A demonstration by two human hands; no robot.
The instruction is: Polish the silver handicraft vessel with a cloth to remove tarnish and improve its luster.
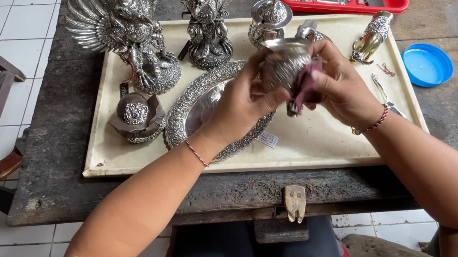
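The left hand (pixel 243 102) closes around a small silver vessel (pixel 285 62), steadying it above the cream tray (pixel 307 146), while the right hand (pixel 342 85) pinches a purple cloth (pixel 308 84) against its surface.

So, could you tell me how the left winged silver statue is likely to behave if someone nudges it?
The winged statue probably feels heavy for its size, looking like solid metal. Its tall body and wide wings on a small round base suggest that it may tip. The thin wing feathers could bend if gripped.
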